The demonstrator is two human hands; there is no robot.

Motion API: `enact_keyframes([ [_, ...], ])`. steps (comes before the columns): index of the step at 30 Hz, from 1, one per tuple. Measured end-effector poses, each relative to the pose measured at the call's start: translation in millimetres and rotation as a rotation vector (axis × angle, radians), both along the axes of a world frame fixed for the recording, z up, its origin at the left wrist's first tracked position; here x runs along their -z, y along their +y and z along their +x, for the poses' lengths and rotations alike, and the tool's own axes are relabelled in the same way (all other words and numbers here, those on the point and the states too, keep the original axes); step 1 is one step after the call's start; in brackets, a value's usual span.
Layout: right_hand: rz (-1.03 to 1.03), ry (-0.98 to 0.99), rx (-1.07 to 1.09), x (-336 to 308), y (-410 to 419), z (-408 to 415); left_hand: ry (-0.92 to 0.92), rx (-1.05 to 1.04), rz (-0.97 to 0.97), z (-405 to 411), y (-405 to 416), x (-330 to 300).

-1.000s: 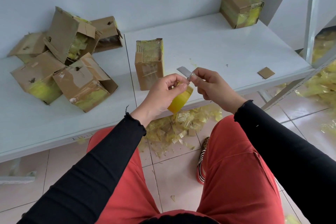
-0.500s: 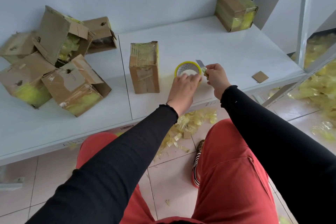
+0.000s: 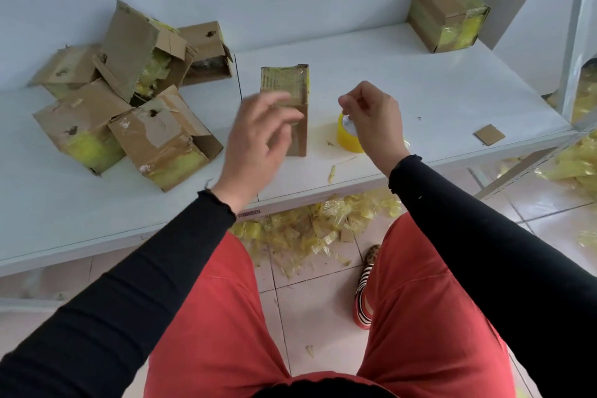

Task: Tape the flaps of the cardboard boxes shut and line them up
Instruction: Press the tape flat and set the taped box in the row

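Hovering blurred in front of the upright cardboard box (image 3: pixel 284 108), the left hand (image 3: pixel 258 139) has its fingers spread and relaxed, holding nothing. The right hand (image 3: pixel 371 116) is raised with curled fingers pinched together above the yellow tape roll (image 3: pixel 347 136), which rests on the white counter (image 3: pixel 420 84) just right of that box; what the fingers pinch is too small to tell. A heap of open boxes (image 3: pixel 129 90) with loose flaps lies at the counter's left, well apart from a taped box (image 3: pixel 447 14) at the far right corner. A cardboard scrap (image 3: pixel 488 134) lies near the right edge. Yellow tape scraps (image 3: pixel 307 229) litter the floor.
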State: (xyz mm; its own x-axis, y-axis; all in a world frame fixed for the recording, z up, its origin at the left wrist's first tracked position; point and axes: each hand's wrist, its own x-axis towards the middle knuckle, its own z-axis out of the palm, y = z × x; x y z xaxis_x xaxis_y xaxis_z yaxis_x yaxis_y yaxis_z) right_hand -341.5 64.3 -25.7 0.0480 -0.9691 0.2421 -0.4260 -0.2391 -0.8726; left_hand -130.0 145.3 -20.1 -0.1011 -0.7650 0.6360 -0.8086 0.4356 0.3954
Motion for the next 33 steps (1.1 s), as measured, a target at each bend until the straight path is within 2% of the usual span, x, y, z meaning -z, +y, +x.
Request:
enact_keyframes([
  [4,0.0,-0.014,-0.042,-6,8,16,0.329,-0.147,0.057,30,-15,-8],
  [7,-0.012,-0.01,-0.069,-14,12,23,0.422,-0.143,0.176,36,-25,-8],
  [10,0.06,-0.106,-0.079,-19,14,25,0.445,-0.103,0.239,36,-33,-7],
  [13,0.073,-0.1,-0.077,-14,8,25,0.406,-0.023,0.322,37,-41,-6],
  [16,-0.023,0.118,-0.156,-13,7,30,0.312,0.047,0.394,41,-48,-3],
  [20,-0.088,0.202,-0.234,-12,3,53,0.233,0.074,0.449,47,-56,2],
  [23,-0.163,0.327,-0.24,-4,-1,62,0.205,0.083,0.434,51,-59,8],
  [25,-0.212,0.336,-0.225,4,-2,63,0.185,0.082,0.419,53,-60,11],
  [29,-0.279,0.368,-0.227,23,-1,63,0.001,0.083,0.385,52,-60,25],
  [33,-0.283,0.38,-0.238,35,-3,64,0.033,0.08,0.356,44,-58,34],
])
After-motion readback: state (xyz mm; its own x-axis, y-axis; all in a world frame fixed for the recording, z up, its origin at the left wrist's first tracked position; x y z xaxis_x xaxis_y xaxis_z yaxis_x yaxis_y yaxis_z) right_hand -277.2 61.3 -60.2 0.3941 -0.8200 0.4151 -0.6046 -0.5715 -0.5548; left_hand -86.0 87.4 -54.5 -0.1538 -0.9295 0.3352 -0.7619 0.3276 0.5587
